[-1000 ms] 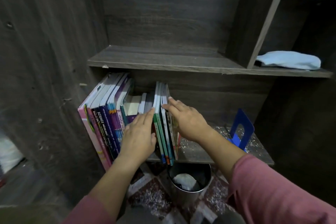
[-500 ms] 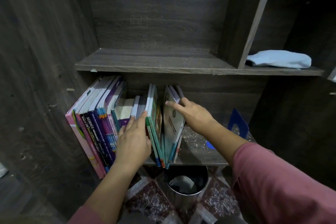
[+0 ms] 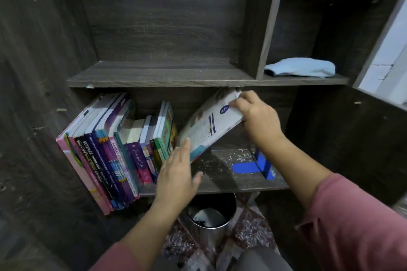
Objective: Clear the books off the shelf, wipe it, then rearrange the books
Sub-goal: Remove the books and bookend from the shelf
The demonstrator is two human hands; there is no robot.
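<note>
- We find the right hand [image 3: 257,116] clamped on the top corner of a white book [image 3: 209,125], fingers curled over its upper edge; the book is tilted out to the right, its lower end down by the lower shelf [image 3: 231,182], apart from the row of books [image 3: 114,149] standing at the left
- The left hand [image 3: 176,174] is spread, fingers straight, at the right end of that row; we cannot tell whether it touches the white book
- Risk: a one-corner hold may let the thin book sag or slip; the open bin [image 3: 211,220] stands below the shelf's near edge
- Risk: the book's top corner sits close under the upper shelf board [image 3: 165,82] and may snag on withdrawal
- Risk: the blue bookend [image 3: 262,165] stands well apart at the right, so the row's end books may topple once the left hand leaves
- The cloth [image 3: 301,67] lies on the upper right shelf
</note>
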